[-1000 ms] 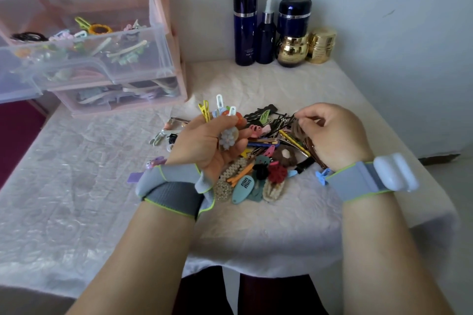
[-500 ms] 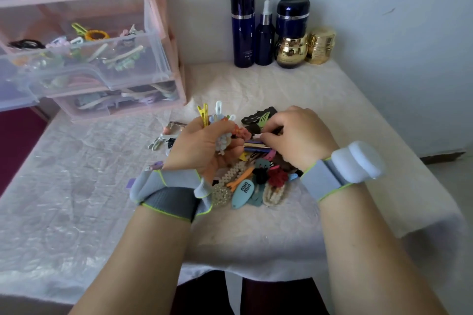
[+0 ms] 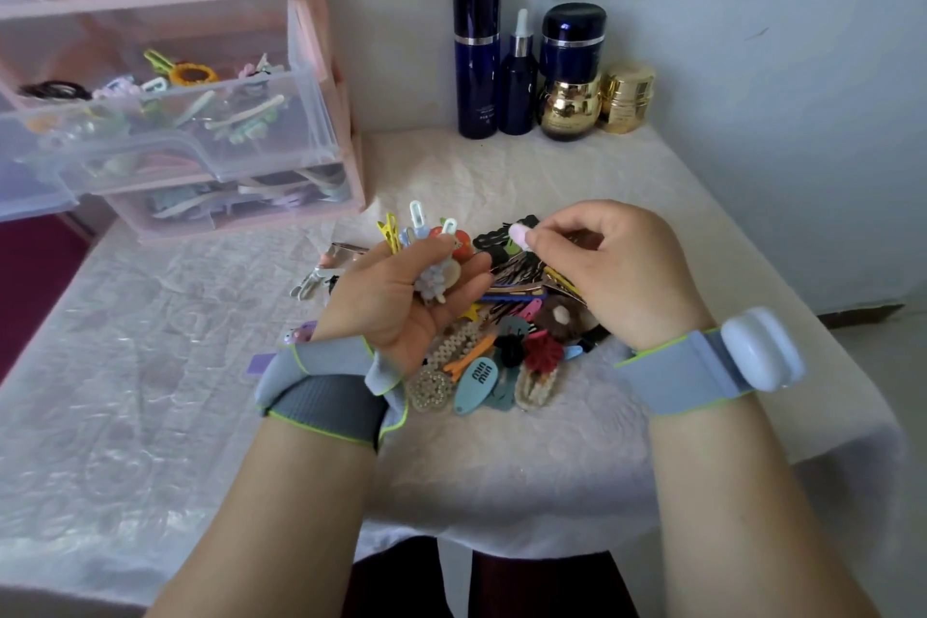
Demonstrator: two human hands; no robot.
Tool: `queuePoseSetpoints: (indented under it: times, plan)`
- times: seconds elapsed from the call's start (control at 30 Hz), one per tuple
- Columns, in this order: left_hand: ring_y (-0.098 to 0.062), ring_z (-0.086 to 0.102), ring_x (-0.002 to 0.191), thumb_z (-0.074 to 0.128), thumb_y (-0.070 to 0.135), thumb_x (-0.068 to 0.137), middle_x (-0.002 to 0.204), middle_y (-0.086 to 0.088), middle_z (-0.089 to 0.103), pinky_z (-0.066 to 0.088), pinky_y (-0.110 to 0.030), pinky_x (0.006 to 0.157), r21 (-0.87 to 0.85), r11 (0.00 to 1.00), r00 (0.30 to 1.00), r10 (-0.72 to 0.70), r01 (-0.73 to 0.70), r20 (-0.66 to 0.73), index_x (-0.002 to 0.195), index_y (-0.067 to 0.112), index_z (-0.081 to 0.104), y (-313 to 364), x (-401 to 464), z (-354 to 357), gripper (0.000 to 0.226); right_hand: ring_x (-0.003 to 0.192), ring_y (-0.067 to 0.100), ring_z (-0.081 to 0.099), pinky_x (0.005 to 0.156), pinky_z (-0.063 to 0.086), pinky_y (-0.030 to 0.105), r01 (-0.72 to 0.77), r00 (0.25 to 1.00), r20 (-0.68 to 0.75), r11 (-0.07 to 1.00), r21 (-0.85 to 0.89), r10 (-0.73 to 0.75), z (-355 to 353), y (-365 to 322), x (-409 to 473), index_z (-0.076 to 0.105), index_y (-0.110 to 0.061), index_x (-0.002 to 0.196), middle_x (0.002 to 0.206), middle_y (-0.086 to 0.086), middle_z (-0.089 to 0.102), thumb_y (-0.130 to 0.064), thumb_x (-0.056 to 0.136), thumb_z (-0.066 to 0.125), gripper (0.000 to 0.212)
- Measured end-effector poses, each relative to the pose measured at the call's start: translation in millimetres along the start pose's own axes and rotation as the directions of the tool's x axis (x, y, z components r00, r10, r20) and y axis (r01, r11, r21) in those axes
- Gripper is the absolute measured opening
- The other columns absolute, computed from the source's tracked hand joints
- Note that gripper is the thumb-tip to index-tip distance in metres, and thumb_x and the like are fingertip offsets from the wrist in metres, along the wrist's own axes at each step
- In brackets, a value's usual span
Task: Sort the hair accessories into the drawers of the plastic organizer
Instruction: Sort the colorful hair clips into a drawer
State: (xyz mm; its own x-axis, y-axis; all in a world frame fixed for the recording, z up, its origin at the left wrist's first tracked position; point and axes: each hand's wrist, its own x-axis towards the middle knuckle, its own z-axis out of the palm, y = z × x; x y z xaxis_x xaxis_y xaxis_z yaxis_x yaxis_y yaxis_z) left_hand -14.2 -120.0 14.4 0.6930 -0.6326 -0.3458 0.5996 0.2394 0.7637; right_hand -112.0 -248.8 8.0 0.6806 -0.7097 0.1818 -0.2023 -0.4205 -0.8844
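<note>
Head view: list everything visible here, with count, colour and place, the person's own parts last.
organizer: one, pink frame, clear drawers, back left; middle drawer pulled out, holding mixed clips and ties
pile: one, many mixed-colour hair accessories, table centre
table: one, white patterned cloth
bottles: three, dark blue, back by the wall
jars: two, gold, right of the bottles
pink clip: one, pinched in the right hand
bunch: several clips, yellow, white, red, held in the left hand
left hand: grey wrist strap, over the pile
right hand: blue strap with white pod
</note>
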Motion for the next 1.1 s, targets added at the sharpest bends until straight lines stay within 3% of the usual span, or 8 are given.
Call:
queuePoseSetpoints:
  times: [0.17,0.27,0.37,0.47,0.6,0.8,0.97,1.1]
  plan:
    - [-0.021,0.069,0.064,0.056,-0.001,0.085,0.07,-0.014,0.067,0.059,-0.03,0.056,0.012,1.0,0.997,-0.026,0.025,0.074,0.083,-0.004,0.057,-5,-4,12,0.004,0.056,0.0,0.052,0.057,0.038,0.016,0.093,0.992,0.091,0.995,-0.022,-0.091,12,-10,-7,0.069,-0.03,0.068,0.076,-0.01,0.059,-0.039,0.078,0.068,0.013]
    - [-0.019,0.066,0.061,0.054,-0.006,0.084,0.076,-0.017,0.06,0.056,-0.024,0.05,-0.021,0.999,0.999,-0.028,0.028,0.018,0.083,-0.003,0.055,-9,-4,15,0.003,0.074,0.003,0.056,0.067,0.041,0.019,0.118,0.986,0.127,0.992,-0.039,-0.112,8,-9,-7,0.071,-0.035,0.066,0.083,-0.011,0.063,-0.032,0.081,0.065,0.017]
    - [-0.02,0.068,0.057,0.055,-0.007,0.083,0.073,-0.018,0.064,0.056,-0.022,0.048,-0.097,0.994,0.998,-0.046,0.041,-0.045,0.082,-0.004,0.055,-7,-3,12,0.003,0.072,0.004,0.058,0.067,0.041,0.014,0.101,0.994,-0.04,0.993,-0.058,-0.104,-10,0,1,0.074,-0.024,0.081,0.082,-0.005,0.069,-0.026,0.082,0.064,0.009]
    - [-0.016,0.065,0.048,0.055,-0.003,0.085,0.063,-0.015,0.064,0.052,-0.018,0.043,-0.154,0.987,0.996,-0.056,0.044,-0.074,0.074,-0.003,0.054,-1,-2,6,0.011,0.078,0.008,0.057,0.072,0.04,0.022,0.02,0.991,-0.125,0.981,-0.194,-0.045,-27,17,10,0.072,-0.023,0.087,0.09,-0.002,0.07,-0.022,0.085,0.06,0.012]
    - [-0.01,0.057,0.043,0.054,0.002,0.087,0.061,-0.01,0.061,0.044,-0.013,0.037,-0.168,0.982,0.993,-0.095,0.082,-0.067,0.078,0.001,0.051,2,0,4,0.009,0.082,0.014,0.055,0.069,0.034,0.021,-0.078,0.995,-0.084,0.922,-0.378,0.05,-33,32,13,0.07,-0.025,0.095,0.1,0.0,0.067,-0.022,0.087,0.057,0.016]
    - [-0.009,0.055,0.042,0.054,0.003,0.086,0.059,-0.009,0.06,0.043,-0.012,0.037,-0.15,0.983,0.992,-0.114,0.105,-0.057,0.077,0.001,0.053,1,3,2,0.01,0.097,0.029,0.055,0.077,0.041,0.03,0.024,0.987,0.153,0.882,-0.471,0.055,-19,26,10,0.069,-0.033,0.1,0.098,0.007,0.062,-0.041,0.083,0.059,0.021]
    - [-0.01,0.059,0.046,0.055,0.002,0.083,0.059,-0.008,0.063,0.043,-0.013,0.037,-0.177,0.978,0.99,-0.127,0.114,-0.064,0.075,0.002,0.053,2,3,-2,0.009,0.103,0.034,0.053,0.085,0.046,0.036,-0.061,0.995,0.03,0.826,-0.561,0.095,-28,29,12,0.07,-0.027,0.086,0.105,0.009,0.063,-0.033,0.083,0.059,0.013]
    - [-0.01,0.06,0.046,0.056,0.003,0.083,0.062,-0.009,0.063,0.044,-0.013,0.037,-0.173,0.979,0.99,-0.124,0.111,-0.066,0.077,0.002,0.053,1,4,-2,0.007,0.1,0.034,0.054,0.08,0.046,0.033,-0.093,0.995,-0.018,0.809,-0.581,0.102,-33,34,13,0.071,-0.026,0.086,0.103,0.01,0.062,-0.024,0.086,0.056,0.016]
